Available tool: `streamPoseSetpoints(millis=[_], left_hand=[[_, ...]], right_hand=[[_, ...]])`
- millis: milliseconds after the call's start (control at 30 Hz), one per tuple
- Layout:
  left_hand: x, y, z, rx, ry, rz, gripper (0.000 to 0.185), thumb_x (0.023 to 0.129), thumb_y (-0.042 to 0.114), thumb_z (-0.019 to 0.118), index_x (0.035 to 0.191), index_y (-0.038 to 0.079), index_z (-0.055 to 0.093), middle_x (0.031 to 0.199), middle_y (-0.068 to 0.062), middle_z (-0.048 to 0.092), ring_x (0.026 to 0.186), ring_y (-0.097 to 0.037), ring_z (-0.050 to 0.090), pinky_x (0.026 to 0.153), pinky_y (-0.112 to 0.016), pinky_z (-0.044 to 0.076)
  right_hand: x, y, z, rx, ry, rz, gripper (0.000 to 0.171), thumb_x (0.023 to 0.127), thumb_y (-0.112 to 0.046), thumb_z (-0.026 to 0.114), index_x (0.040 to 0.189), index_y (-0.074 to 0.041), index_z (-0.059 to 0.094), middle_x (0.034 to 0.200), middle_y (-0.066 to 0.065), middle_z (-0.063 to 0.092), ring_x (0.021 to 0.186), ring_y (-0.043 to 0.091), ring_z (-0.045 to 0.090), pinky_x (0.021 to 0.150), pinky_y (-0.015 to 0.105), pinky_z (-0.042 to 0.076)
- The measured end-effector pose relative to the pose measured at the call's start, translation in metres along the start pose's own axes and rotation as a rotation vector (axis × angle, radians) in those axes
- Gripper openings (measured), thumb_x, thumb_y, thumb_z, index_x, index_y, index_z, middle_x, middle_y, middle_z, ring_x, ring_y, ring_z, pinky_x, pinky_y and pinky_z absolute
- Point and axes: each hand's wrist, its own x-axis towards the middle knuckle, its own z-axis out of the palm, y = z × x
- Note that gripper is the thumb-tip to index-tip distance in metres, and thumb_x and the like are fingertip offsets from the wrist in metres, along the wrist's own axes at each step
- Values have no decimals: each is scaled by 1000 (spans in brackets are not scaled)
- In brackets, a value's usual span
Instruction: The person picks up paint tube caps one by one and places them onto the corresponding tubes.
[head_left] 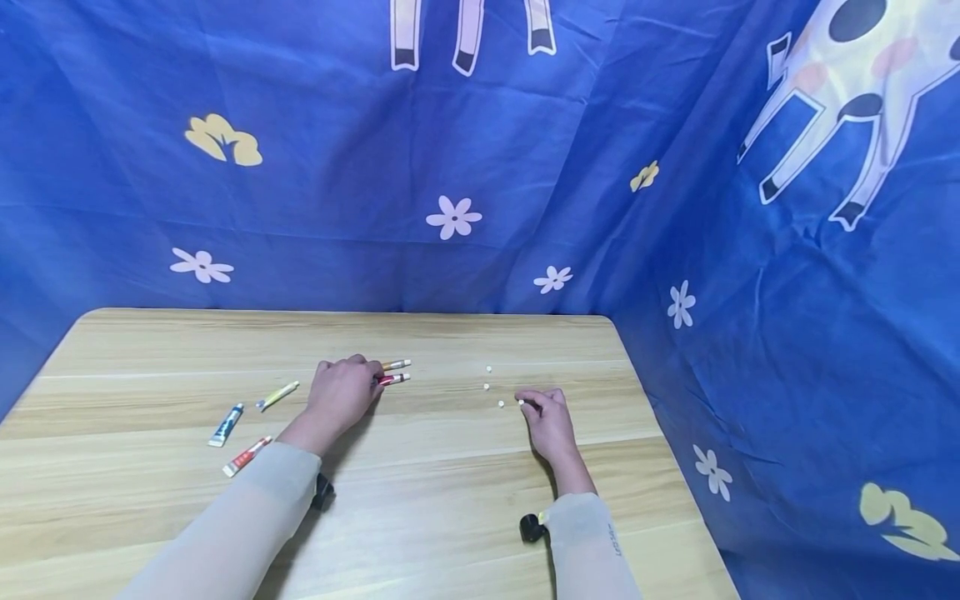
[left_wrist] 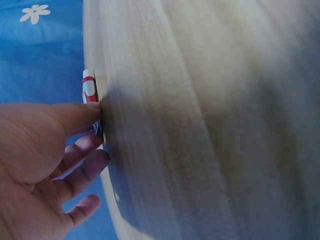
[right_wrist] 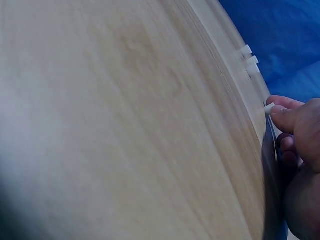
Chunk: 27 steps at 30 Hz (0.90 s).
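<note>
In the head view my left hand (head_left: 341, 396) is over two small paint tubes, an orange-brown one (head_left: 396, 364) and a red one (head_left: 393, 379), whose far parts its fingers hide. The left wrist view has the thumb and fingers of that hand pinching the red-and-white tube (left_wrist: 89, 87) against the table. Further right, my right hand (head_left: 551, 425) pinches a tiny white cap (right_wrist: 270, 108) between thumb and forefinger, close to the tabletop. Three similar white pieces lie just beyond it, among them one cap (head_left: 501, 404) nearest the fingers.
Left of my left arm lie a blue paint tube (head_left: 227, 425), a yellow tube (head_left: 277, 396) and another red tube (head_left: 247, 456). The pale wooden table (head_left: 450, 500) ends at a blue patterned cloth (head_left: 337, 208) at the back and right.
</note>
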Motion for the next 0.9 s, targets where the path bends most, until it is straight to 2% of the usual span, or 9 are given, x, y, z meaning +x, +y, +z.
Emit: streamPoseSetpoints(millis=[433, 533, 633, 767, 900], left_hand=[[0, -4, 1, -32, 9, -9, 14, 96, 19, 80, 107, 13, 76, 94, -9, 73, 87, -35, 72, 83, -56, 47], [-4, -4, -1, -35, 17, -15, 16, 95, 21, 81, 107, 12, 75, 95, -9, 73, 87, -35, 72, 83, -56, 46], [-10, -3, -4, -41, 29, -29, 22, 96, 22, 80, 114, 10, 74, 101, -13, 76, 91, -38, 73, 85, -58, 46], [-20, -3, -9, -61, 54, -62, 32, 98, 20, 76, 126, 7, 72, 111, -17, 77, 100, -42, 74, 90, -61, 46], [-31, -5, -18, -88, 84, -89, 33, 98, 18, 73, 129, 6, 70, 114, -19, 77, 103, -44, 74, 89, -61, 45]], right_hand=[[2, -1, 2, -13, -4, 19, 21, 107, -13, 67, 121, -20, 81, 115, 6, 56, 100, 15, 57, 91, 36, 55], [2, -1, 4, -7, 7, 12, 21, 106, -13, 67, 119, -20, 82, 115, 5, 57, 102, 16, 59, 95, 39, 56], [2, 0, 5, -7, 19, 4, 20, 106, -12, 67, 119, -20, 82, 114, 5, 58, 102, 16, 59, 97, 41, 57], [1, -1, 5, -4, 28, 10, 20, 106, -13, 68, 118, -20, 82, 113, 4, 58, 100, 16, 59, 96, 40, 57], [0, -2, 5, 1, 36, 9, 19, 106, -13, 68, 117, -20, 82, 112, 5, 58, 99, 16, 59, 94, 38, 57]])
